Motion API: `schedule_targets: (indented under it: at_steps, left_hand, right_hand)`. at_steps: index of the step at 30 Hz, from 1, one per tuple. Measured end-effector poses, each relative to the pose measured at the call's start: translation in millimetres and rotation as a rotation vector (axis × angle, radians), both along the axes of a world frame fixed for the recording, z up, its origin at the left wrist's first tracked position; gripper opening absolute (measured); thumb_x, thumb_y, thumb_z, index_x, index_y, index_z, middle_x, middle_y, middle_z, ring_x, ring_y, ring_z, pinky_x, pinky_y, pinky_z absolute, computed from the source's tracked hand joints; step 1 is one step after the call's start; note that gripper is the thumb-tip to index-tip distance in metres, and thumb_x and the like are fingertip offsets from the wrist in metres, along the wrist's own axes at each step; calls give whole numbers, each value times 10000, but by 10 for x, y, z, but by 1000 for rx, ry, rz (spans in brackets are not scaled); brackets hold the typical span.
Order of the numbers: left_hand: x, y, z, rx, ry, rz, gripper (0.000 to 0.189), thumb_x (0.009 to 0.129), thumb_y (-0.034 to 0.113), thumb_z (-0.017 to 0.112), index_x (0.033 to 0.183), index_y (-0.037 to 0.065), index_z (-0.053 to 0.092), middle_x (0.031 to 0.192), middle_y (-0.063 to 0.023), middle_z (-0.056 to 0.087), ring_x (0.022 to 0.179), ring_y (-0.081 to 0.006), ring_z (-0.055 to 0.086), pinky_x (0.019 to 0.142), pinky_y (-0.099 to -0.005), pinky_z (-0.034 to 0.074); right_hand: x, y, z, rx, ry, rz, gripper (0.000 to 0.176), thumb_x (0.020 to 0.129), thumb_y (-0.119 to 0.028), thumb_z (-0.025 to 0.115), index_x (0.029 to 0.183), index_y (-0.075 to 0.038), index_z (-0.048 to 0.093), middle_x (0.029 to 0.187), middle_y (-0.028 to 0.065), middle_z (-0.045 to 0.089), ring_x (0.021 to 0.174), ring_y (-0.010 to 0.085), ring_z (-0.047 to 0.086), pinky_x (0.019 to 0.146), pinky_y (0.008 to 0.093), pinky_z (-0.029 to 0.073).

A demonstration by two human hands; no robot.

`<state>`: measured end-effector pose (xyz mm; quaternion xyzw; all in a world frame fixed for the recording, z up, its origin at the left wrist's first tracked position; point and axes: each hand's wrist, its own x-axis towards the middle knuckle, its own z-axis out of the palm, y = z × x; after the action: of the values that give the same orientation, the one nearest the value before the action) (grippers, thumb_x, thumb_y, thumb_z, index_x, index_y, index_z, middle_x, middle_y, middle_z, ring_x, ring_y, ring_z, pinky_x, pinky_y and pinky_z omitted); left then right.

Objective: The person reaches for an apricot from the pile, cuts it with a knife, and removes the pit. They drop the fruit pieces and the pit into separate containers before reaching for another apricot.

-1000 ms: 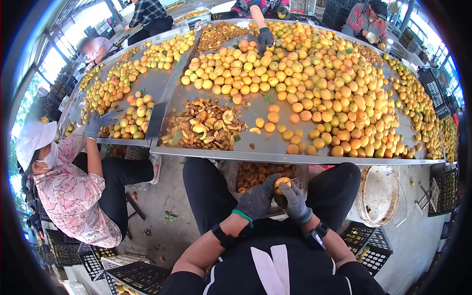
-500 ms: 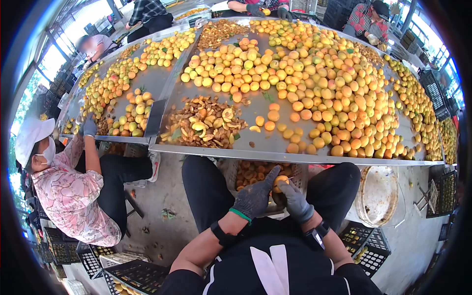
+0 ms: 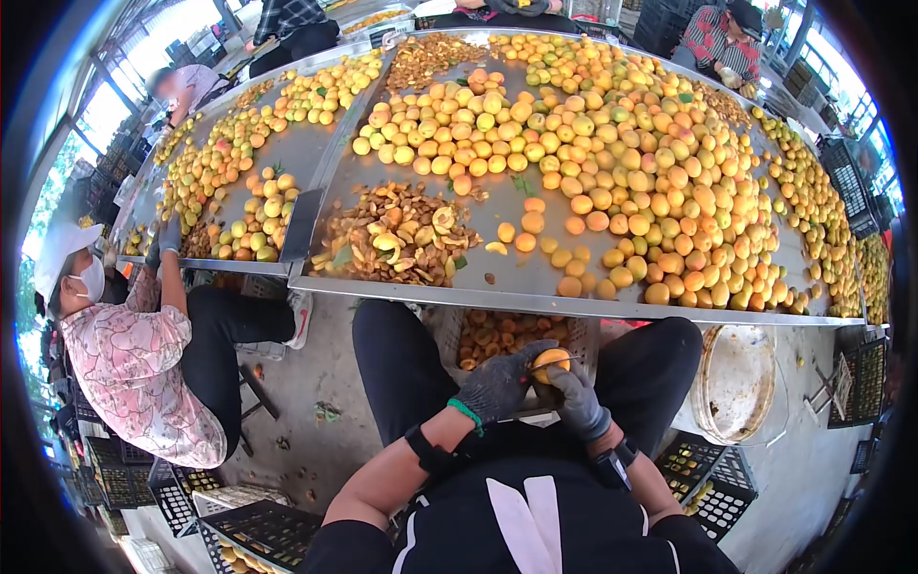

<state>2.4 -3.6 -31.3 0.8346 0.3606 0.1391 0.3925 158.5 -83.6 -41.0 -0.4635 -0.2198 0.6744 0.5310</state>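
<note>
Apricot [image 3: 551, 359], left hand [image 3: 494, 386], right hand [image 3: 576, 396], both holding

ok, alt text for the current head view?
Gloved left hand and right hand hold an apricot near a crate of cut fruit, before a metal table heaped with apricots; a co-worker sits to the left.

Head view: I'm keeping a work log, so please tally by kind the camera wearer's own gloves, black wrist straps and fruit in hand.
Gray gloves: 2
Black wrist straps: 2
Held fruit: 1
Total: 5
</note>
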Motion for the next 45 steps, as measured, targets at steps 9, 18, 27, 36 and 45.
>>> schedule_targets:
  at_steps: [9, 18, 27, 36, 45]
  left_hand:
    - [-22, 27, -82, 28, -39, -21, 748, 725, 359, 709, 1386, 257, 375, 890, -185, 662, 796, -390, 643, 698, -489, 524]
    - [-56, 115, -99, 161, -145, -101, 908, 643, 487, 764, 1402, 222, 341, 873, -168, 668, 773, -390, 646, 681, -474, 534]
    - [-118, 71, 479, 46, 236, -88, 820, 709, 498, 705, 1417, 313, 335, 816, -191, 659, 750, -363, 658, 665, -463, 533]
    - [-30, 92, 82, -37, -117, -23, 451, 808, 153, 592, 1255, 194, 547, 933, -178, 666, 799, -362, 649, 721, -447, 521]
    - [-41, 186, 58, -555, -101, 299, 388, 839, 187, 665, 1195, 75, 557, 794, -86, 656, 697, -160, 634, 610, -300, 498]
  right_hand:
    - [50, 14, -110, 39, -53, 67, 335, 909, -132, 508, 1235, -56, 493, 1019, 24, 565, 847, 97, 576, 770, 218, 497]
    - [8, 74, -29, 70, 36, 67, 361, 893, -93, 484, 1253, -65, 473, 1074, 58, 562, 896, 146, 593, 785, 252, 517]
    - [-70, 132, 255, -13, -158, 127, 311, 864, -63, 522, 1173, -41, 492, 930, 29, 559, 795, 112, 555, 683, 236, 484]
    - [-55, 29, 57, 154, -152, 15, 342, 841, -40, 556, 1180, -40, 510, 1005, 51, 571, 897, 132, 571, 811, 256, 480]
    - [-36, 140, 180, 52, 82, -60, 392, 832, -10, 523, 1219, -70, 521, 1084, 91, 590, 825, 138, 569, 737, 250, 488]
